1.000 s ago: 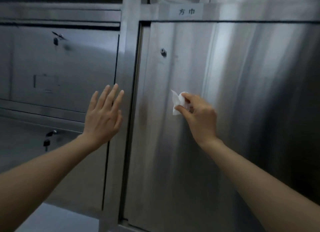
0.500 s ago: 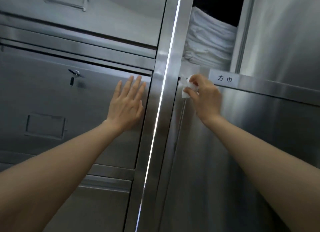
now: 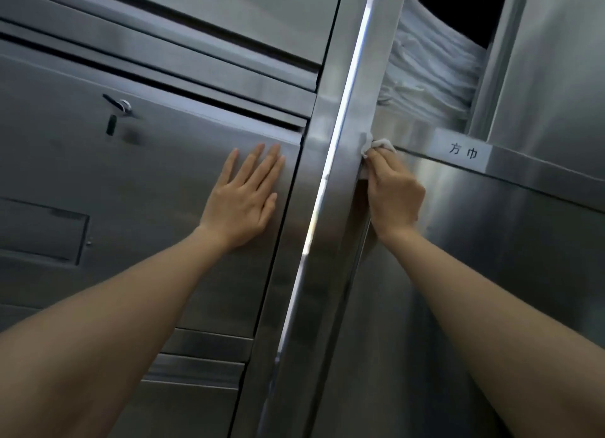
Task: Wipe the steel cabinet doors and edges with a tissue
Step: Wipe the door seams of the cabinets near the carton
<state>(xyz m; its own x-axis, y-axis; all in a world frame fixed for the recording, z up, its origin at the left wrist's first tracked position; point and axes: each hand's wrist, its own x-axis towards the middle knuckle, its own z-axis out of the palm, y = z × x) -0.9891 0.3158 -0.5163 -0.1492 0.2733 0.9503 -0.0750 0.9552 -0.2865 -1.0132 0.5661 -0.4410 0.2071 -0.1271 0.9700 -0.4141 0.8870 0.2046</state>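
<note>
Steel everywhere. Right hand (image 3: 393,195) pinches tissue (image 3: 376,144) at door (image 3: 491,257) corner; left hand (image 3: 245,202) flat, fingers straight, on left door (image 3: 131,175). Risk: small wad snagging or tearing on the edge.

The cabinet doors (image 3: 183,182) are brushed steel, smooth with a dull sheen; the upright post (image 3: 340,149) gleams glossier along its edge; the tissue (image 3: 376,144) is soft crumpled paper; stacked white cloth (image 3: 429,74) looks matt; the label (image 3: 463,151) seems matt paper.

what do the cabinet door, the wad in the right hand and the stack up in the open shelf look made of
Cabinet door: brushed steel, going by its streaky grey sheen. Tissue: thin white paper, crumpled, apparently. Stacked white cloths: probably woven fabric; soft folded layers show.
</note>
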